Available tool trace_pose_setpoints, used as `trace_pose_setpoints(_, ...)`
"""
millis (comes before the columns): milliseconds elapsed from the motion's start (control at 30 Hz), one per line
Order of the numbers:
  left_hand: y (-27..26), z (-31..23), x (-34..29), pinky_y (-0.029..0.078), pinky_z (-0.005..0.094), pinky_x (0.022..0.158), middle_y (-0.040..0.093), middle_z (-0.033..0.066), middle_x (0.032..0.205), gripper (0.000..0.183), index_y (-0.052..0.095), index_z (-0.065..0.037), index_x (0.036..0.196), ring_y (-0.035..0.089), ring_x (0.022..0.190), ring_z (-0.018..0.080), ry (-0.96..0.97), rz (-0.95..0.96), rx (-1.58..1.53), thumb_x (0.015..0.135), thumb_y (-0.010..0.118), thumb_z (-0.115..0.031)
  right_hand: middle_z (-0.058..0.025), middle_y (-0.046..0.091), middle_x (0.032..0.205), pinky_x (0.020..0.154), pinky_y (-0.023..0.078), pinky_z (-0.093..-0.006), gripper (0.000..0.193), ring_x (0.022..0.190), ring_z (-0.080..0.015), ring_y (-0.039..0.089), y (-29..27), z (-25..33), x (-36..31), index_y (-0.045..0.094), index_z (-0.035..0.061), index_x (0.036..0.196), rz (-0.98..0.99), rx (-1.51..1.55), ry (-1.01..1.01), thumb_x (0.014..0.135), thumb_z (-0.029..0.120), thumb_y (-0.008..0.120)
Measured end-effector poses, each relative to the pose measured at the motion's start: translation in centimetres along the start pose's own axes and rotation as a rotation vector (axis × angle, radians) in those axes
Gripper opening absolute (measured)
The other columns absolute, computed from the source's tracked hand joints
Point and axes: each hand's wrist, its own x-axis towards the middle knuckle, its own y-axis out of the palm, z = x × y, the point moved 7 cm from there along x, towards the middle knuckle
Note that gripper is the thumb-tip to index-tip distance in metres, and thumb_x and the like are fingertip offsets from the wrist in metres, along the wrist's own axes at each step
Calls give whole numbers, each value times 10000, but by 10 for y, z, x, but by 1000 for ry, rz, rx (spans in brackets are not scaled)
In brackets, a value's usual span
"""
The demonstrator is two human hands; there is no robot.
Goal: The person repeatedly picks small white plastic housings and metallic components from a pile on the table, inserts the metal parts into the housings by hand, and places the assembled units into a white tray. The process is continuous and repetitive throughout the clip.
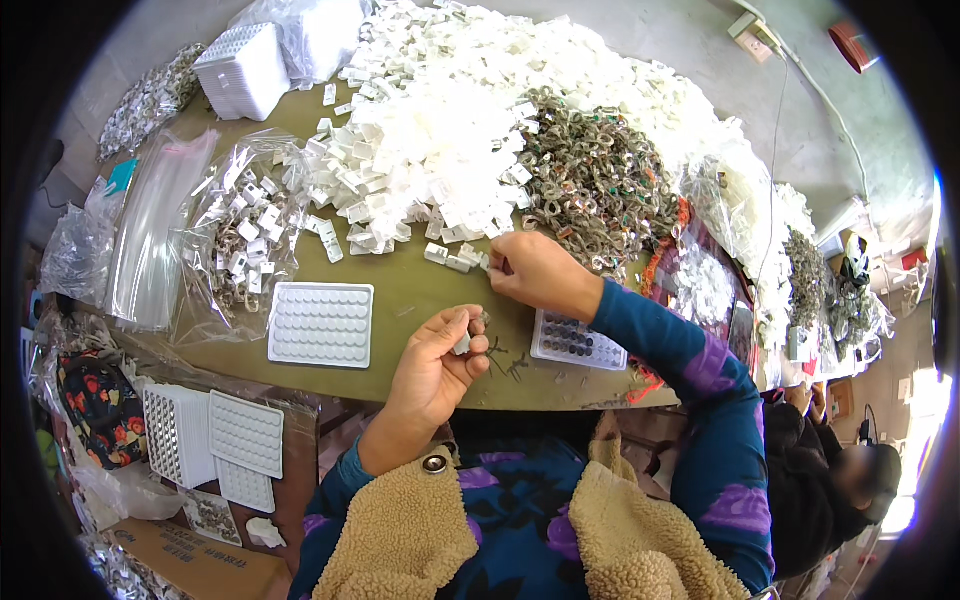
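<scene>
My left hand is raised over the near edge of the table, thumb and fingers pinched around a small whitish piece. Something greyish also shows at its fingertips, too small to name. Farther forward, my right hand is closed, knuckles up, beside a short row of small white plastic pieces. Its fingertips reach the right end of that row, and whatever they grip is mostly hidden. Just beyond lies a big heap of white plastic pieces. A pile of small grey-brown coiled bundles rises behind my right hand.
A white tray with round hollows lies left of my hands. Another tray, holding dark round parts, sits under my right forearm. Clear bags and stacked trays stand at left. A person in dark clothes is at right.
</scene>
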Motion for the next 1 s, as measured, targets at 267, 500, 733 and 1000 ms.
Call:
trace_pose_setpoints(267, 0, 30, -10, 525, 294, 566, 606, 74, 898, 464, 636, -24, 1051, 542, 681, 136, -297, 79, -82, 1024, 486, -463, -153, 544, 881, 713, 495, -402, 145, 805, -314, 584, -26, 59, -79, 584, 3, 817, -63, 83, -391, 747, 86, 679)
trace_pose_setpoints(500, 11, 48, -18, 613, 281, 520, 656, 175, 948, 349, 612, 62, 1090, 649, 688, 164, -567, 300, 74, 1004, 559, -272, -48, 540, 882, 716, 435, -314, 126, 851, -202, 558, -26, 90, -133, 595, 65, 787, -30, -480, -729, 733, 178, 613)
trace_pose_setpoints(733, 10, 50, -12, 617, 310, 561, 668, 219, 999, 302, 588, 117, 1159, 673, 698, 198, -535, 341, 63, 919, 597, -66, -93, 598, 938, 761, 492, -388, 198, 851, -282, 608, -60, 27, -83, 605, 53, 894, -271, -257, -699, 713, 119, 652)
trace_pose_setpoints(1000, 12, 35, -3, 600, 330, 660, 665, 210, 1008, 345, 547, 104, 1241, 668, 748, 207, -328, 331, -22, 933, 566, -49, -66, 548, 847, 744, 483, -381, 126, 814, -256, 598, -24, -34, -33, 605, 59, 875, -104, -473, -482, 770, 105, 655)
